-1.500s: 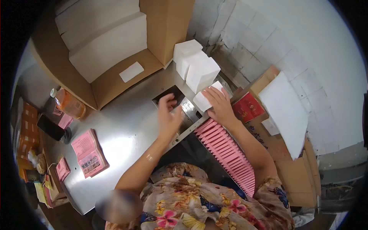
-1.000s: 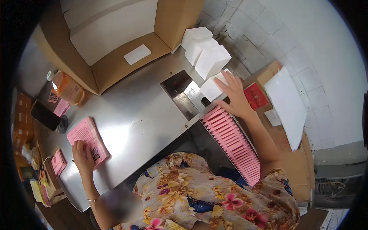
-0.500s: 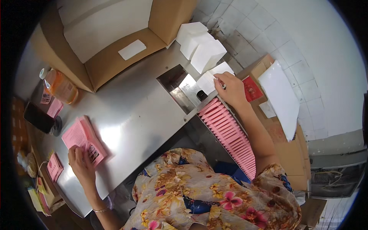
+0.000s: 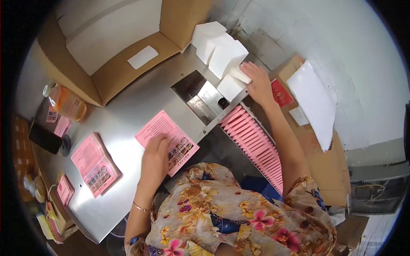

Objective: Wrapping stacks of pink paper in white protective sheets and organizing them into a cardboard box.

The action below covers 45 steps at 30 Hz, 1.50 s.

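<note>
A printed pink leaflet (image 4: 168,136) lies on the steel tabletop, its near corner reaching the front edge. My left hand (image 4: 156,158) has its bent fingers on this leaflet, gripping it. To its left sits a stack of the same pink leaflets (image 4: 97,164). At the far right, my right hand (image 4: 258,83) curls round the side of a small stack of white folded papers (image 4: 232,85), next to a black-edged opening (image 4: 198,96) in the table. Its fingertips are partly hidden. Below that hand runs a row of folded pink leaflets (image 4: 256,145) in a metal chute.
Taller stacks of white folded papers (image 4: 222,49) stand at the back. A large open cardboard box (image 4: 128,70) fills the far left. A bottle of orange liquid (image 4: 66,102), a phone (image 4: 44,137) and a small pink packet (image 4: 65,190) line the left side. Cardboard (image 4: 322,166) stands on the right.
My left hand has moved right from the leaflet stack, bringing one leaflet with it. My right hand has shifted slightly up along the white papers, which now sit tilted.
</note>
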Motion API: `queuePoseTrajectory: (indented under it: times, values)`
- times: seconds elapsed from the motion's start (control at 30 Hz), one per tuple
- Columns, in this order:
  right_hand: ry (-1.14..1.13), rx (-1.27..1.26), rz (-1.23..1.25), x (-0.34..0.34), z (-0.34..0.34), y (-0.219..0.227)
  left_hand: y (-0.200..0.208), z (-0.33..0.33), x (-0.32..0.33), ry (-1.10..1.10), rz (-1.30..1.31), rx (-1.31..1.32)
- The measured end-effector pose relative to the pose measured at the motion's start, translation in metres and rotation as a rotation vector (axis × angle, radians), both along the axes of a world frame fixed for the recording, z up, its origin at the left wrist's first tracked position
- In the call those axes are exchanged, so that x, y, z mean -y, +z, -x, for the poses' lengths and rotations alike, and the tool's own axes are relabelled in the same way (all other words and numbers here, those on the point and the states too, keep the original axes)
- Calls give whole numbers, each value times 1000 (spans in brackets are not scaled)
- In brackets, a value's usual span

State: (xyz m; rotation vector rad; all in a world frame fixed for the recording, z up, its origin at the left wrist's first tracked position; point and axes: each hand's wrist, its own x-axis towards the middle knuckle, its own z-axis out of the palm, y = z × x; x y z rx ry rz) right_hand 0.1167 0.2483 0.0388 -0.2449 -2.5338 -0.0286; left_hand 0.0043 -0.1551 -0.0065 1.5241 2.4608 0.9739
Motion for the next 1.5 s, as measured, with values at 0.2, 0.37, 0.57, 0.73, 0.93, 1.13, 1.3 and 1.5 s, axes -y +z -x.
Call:
queuePoseTrajectory:
  times: [0.2,0.37,0.57,0.73,0.93,1.13,1.3,1.5]
  values:
    - [439,-152,-16,77,3,2,-8,-1,10,77,-39,-58]
    - [569,-95,104,119,5,-13,-14,-14,-4,172,-14,-112]
    - [453,-131,238,120,-1,-8,-19,-13,11,379,98,-252]
    - [507,-140,260,126,8,-6,-26,-14,18,305,44,-154]
    - [559,-165,235,137,16,-5,-18,-11,15,336,168,-259]
    - [826,118,103,176,13,-53,-5,-6,-24,71,95,-250]
    - [600,113,120,160,22,-66,-12,-4,-32,90,70,-230]
    - [515,676,-126,204,102,-51,-5,-3,-48,171,-20,-362]
